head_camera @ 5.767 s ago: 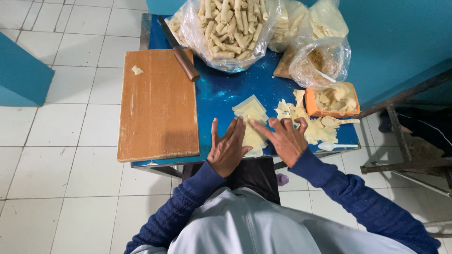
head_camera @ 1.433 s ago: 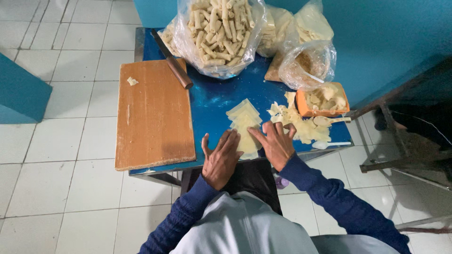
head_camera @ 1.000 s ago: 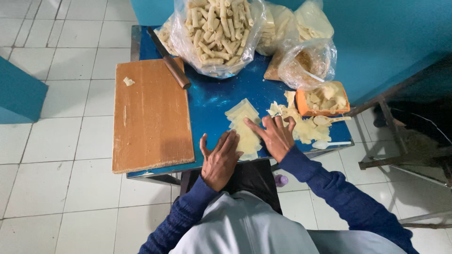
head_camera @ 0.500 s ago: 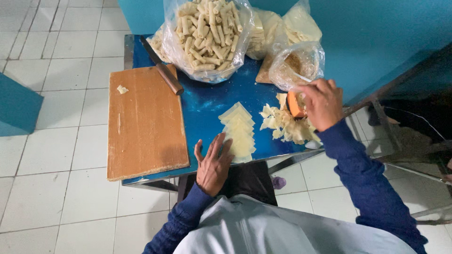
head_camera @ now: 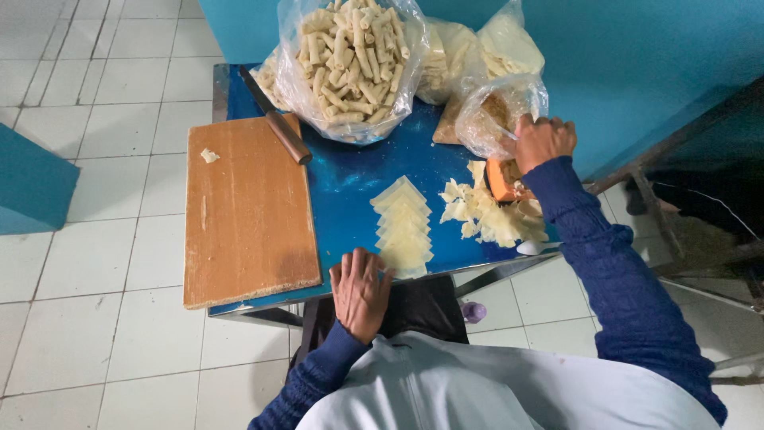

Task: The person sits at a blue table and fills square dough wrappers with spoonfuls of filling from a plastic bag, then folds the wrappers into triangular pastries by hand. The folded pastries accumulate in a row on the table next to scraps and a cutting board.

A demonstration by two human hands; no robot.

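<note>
Resting left hand (head_camera: 362, 288) flat, fingers spread, by wrappers (head_camera: 403, 227) | right hand (head_camera: 543, 139) fingers gripping spoon (head_camera: 507, 134)

Left grip (head_camera: 360, 291) flat, right grip (head_camera: 543, 140) curled.

One Head Camera, Looking Straight Down

The single view hangs above the seated person, facing steeply down at the blue table (head_camera: 350, 171) and tiled floor (head_camera: 79, 334). It sits fairly high, taking in the whole tabletop, both arms and lap.
</note>
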